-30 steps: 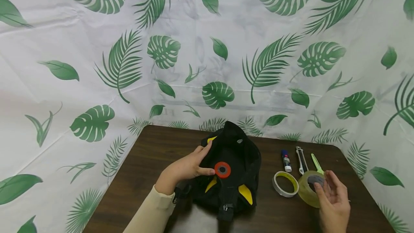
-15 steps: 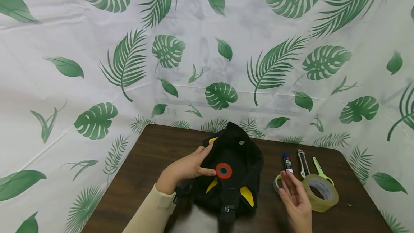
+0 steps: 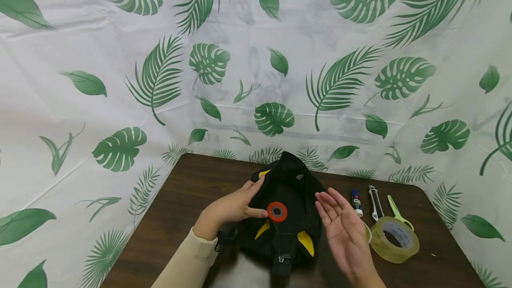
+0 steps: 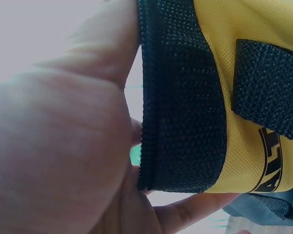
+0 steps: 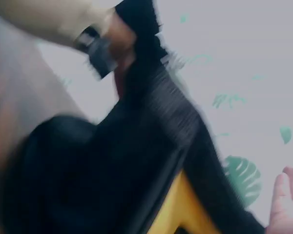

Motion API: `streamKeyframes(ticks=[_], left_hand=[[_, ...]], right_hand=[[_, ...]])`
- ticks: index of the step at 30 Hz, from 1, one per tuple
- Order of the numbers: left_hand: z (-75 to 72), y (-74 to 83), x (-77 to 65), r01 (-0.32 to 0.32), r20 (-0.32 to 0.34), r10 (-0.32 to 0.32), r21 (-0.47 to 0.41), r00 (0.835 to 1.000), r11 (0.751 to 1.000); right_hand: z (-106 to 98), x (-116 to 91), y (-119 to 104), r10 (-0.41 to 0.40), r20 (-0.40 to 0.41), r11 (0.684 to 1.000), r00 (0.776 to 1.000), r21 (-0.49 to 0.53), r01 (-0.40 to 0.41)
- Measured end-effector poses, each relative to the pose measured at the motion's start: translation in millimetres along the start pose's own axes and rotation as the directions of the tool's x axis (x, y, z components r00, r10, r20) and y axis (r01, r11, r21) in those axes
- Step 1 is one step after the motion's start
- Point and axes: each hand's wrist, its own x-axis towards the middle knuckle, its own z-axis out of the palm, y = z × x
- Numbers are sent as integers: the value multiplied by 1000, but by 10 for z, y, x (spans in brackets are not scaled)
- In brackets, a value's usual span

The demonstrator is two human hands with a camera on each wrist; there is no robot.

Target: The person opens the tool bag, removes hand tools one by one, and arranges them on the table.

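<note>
A black tool bag with yellow panels (image 3: 285, 243) stands on the table with its mouth open. My left hand (image 3: 231, 208) grips its left rim, thumb inside and fingers behind. Close up in the left wrist view, the rim is black webbing (image 4: 183, 97) over yellow fabric (image 4: 254, 161). An orange-red disc with a dark centre (image 3: 277, 211) shows within the bag. My right hand (image 3: 344, 232) is beside the bag's right edge, palm showing, fingers extended, holding nothing. The bag (image 5: 102, 161) is blurred in the right wrist view, with the right fingertips (image 5: 282, 200) at the corner.
Right of my right hand lies a roll of clear packing tape (image 3: 412, 246). A smaller tape roll (image 3: 368, 233) is mostly hidden behind that hand. Farther back are a glue stick (image 3: 356, 203), a utility knife (image 3: 375, 203) and a light green slim tool (image 3: 395, 208). A leaf-print cloth (image 3: 240, 114) hangs behind.
My right hand has released the clear packing tape roll, which now lies on the table, and moved left past the smaller roll to the bag's side. My left hand has kept its grip.
</note>
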Motion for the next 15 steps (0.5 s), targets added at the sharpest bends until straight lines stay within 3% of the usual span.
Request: streamKeyframes(ticks=[2, 6, 9, 15], left_hand=[[-6, 3, -1, -4, -4, 4, 8, 1000, 1000], [-13, 21, -1, -18, -15, 19, 27, 1000, 999], [-14, 36, 0, -19, -20, 20, 34, 1000, 999], [-13, 33, -7, -25, -17, 25, 36, 1000, 999]], right_hand=[[65, 127, -14, 50, 29, 998, 998, 36, -51], [147, 367, -74, 223, 27, 973, 974, -74, -221], [156, 513, -122, 360, 22, 926, 933, -127, -355], [108, 784, -109, 545, 83, 838, 835, -25, -544]])
